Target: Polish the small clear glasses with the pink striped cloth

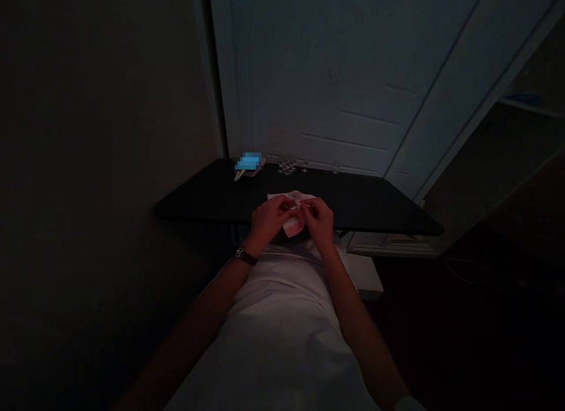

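Note:
In the head view, my left hand [268, 219] and my right hand [322, 221] meet over the near edge of a dark table. Between them is a soft, pale pinkish piece that looks like cloth or tissue [292, 226]; part of it hangs below the fingers and part spreads out behind them. The fingers of both hands are closed in a pinch on it, tips almost touching. A small whitish bit [297, 204] shows at the fingertips, too dim to name. A dark band with a metal clasp [245, 256] circles my left wrist.
On the black tabletop [375, 205], several small clear glass-like pieces [286, 167] stand along the back. A device with a blurred bright blue screen [248, 162] is at the back left. Behind rises a pale panelled door [309, 63]. A white box [365, 274] sits below the table, right.

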The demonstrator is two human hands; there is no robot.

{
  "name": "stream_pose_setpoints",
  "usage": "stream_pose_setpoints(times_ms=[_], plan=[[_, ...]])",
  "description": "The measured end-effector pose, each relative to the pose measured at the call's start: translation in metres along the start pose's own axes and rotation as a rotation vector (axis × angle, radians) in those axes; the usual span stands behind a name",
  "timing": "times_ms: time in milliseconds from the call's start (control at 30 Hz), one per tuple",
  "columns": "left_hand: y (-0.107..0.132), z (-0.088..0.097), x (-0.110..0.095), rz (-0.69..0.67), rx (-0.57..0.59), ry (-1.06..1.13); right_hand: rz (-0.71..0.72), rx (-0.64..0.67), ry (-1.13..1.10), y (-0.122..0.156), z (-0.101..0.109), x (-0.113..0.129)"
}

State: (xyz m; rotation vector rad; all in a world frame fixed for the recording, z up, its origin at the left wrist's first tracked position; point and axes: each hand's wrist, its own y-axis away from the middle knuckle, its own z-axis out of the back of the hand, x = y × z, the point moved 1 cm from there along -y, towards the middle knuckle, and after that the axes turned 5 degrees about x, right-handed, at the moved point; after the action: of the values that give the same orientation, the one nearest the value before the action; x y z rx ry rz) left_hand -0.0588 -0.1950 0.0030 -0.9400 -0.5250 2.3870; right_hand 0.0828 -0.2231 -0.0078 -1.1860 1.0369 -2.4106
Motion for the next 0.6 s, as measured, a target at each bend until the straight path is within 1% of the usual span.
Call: stream_pose_setpoints(times_ms=[100, 200, 333, 433, 600], plan=[[0.0002, 0.0011, 0.0012, 0.003, 0.015, 0.037, -0.013, 0.014, 0.018, -0.0003, 0.0008, 0.0015], [0.0004, 0.0035, 0.0029, 0.021, 0.055, 0.075, -0.026, 0.031, 0.047, -0.0009, 0.0009, 0.0009], [0.0004, 0.0062, 0.0062, -0.034, 0.115, 0.173, -0.033, 0.048, 0.096, -0.0017, 0.0001, -0.0021], [0.0001, 0.0067, 0.0083, -0.059, 0.1, 0.206, -0.047, 0.057, 0.121, -0.0025, -0.0011, -0.0045], [0.0001, 0.0061, 0.006, -0.03, 0.088, 0.161, -0.049, 0.072, 0.133, -0.0043, -0.0026, -0.0063]])
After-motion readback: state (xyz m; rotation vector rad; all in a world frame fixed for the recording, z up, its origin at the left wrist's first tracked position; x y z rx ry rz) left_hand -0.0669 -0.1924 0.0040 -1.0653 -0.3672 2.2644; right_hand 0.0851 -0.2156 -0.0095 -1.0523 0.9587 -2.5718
